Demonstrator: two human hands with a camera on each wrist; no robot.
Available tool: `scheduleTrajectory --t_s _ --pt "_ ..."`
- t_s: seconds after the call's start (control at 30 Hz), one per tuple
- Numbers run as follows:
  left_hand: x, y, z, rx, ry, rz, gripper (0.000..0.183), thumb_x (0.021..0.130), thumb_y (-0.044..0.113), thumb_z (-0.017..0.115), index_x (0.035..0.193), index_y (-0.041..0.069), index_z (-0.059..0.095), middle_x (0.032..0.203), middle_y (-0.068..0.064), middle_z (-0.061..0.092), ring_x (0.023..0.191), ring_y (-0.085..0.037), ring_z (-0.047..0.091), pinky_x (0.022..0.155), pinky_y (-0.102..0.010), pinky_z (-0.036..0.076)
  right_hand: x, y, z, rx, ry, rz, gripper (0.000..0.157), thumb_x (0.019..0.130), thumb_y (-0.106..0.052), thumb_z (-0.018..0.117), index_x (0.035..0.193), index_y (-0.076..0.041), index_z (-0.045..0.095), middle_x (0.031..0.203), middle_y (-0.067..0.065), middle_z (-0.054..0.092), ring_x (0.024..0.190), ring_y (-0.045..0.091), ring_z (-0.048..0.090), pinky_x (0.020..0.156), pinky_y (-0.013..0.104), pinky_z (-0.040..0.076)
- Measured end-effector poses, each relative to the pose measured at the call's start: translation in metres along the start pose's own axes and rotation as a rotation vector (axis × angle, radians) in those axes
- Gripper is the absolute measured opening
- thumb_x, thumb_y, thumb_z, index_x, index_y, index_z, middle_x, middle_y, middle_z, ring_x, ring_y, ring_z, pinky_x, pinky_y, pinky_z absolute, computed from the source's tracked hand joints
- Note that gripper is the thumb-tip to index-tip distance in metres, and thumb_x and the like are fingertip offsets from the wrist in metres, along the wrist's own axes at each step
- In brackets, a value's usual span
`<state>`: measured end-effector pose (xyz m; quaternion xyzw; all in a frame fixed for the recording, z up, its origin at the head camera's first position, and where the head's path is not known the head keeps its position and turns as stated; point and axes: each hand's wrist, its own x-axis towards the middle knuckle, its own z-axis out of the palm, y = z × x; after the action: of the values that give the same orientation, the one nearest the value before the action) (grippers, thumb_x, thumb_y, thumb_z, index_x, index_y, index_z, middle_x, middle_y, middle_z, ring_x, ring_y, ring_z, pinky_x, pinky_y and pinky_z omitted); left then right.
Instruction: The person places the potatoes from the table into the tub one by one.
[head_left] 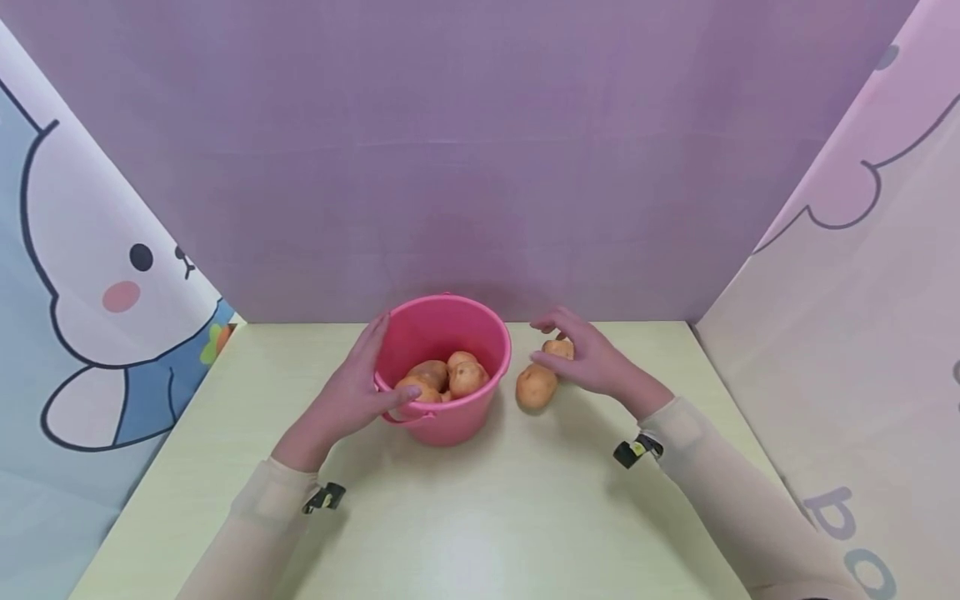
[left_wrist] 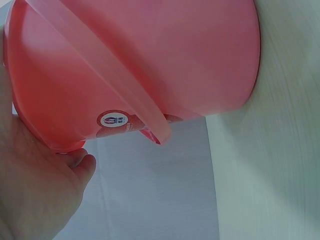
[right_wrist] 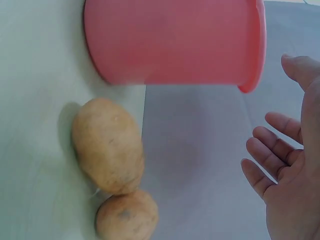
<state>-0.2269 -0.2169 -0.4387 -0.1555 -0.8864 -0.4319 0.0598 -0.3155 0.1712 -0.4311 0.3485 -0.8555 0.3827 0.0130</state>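
Observation:
A pink bucket [head_left: 457,427] stands upright on the table with several potatoes [head_left: 468,378] inside. My left hand [head_left: 352,386] holds the bucket's left rim, its thumb lying over the near edge. In the left wrist view that hand [left_wrist: 40,180] is against the rim, part of it cut off by the frame. To the right of the bucket, two potatoes [right_wrist: 108,146] lie on the table touching each other. Above them hovers my right hand [head_left: 587,357], fingers spread and loosely bent, holding nothing. The right wrist view shows this hand [right_wrist: 295,170] apart from both potatoes and bucket.
The pale wooden table [head_left: 465,533] ends at a purple backdrop [head_left: 480,167] just behind the bucket. Printed cloth panels [head_left: 97,350] rise along the left and right sides. The bucket's handle [left_wrist: 107,75] hangs down its outer side.

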Motion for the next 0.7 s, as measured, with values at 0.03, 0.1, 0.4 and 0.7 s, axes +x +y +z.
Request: scheduleTrajectory --t_s 0.03,0.1,0.4,0.7 --pt "0.000 0.000 0.000 0.001 -0.001 0.001 0.117 0.077 0.045 0.088 0.164 0.031 0.012 0.166 0.006 0.016 0.143 -0.030 0.034 0.090 -0.055 0.057 -0.002 0.003 0.000 0.002 0.010 0.000 0.048 0.092 -0.050 0.072 0.132 -0.028 0.059 0.131 -0.011 0.055 0.113 0.016 0.053 0.093 0.044 0.050" --pt "0.000 -0.001 0.000 0.007 0.000 0.000 0.117 0.077 0.042 0.088 0.164 0.031 0.012 0.166 0.006 0.016 0.143 -0.029 0.034 0.090 -0.054 0.056 -0.005 0.009 0.000 -0.002 0.026 0.002 0.048 0.092 -0.049 0.072 0.132 -0.025 0.059 0.131 -0.011 0.055 0.112 0.016 0.054 0.092 0.044 0.050" --pt "0.000 0.003 0.000 -0.016 -0.003 -0.003 0.115 0.078 0.040 0.088 0.164 0.031 0.012 0.165 0.006 0.017 0.142 -0.029 0.036 0.089 -0.055 0.057 -0.017 0.030 0.001 0.009 0.066 -0.001 0.046 0.095 -0.039 0.072 0.132 -0.017 0.058 0.127 -0.002 0.058 0.116 0.020 0.054 0.095 0.056 0.048" --pt "0.000 0.004 0.000 -0.022 -0.001 -0.008 0.114 0.078 0.039 0.088 0.164 0.031 0.013 0.165 0.006 0.018 0.142 -0.029 0.035 0.089 -0.055 0.057 -0.024 0.048 0.005 0.028 0.133 0.016 0.043 0.093 -0.029 0.075 0.129 -0.011 0.059 0.126 0.001 0.059 0.114 0.036 0.056 0.093 0.058 0.047"
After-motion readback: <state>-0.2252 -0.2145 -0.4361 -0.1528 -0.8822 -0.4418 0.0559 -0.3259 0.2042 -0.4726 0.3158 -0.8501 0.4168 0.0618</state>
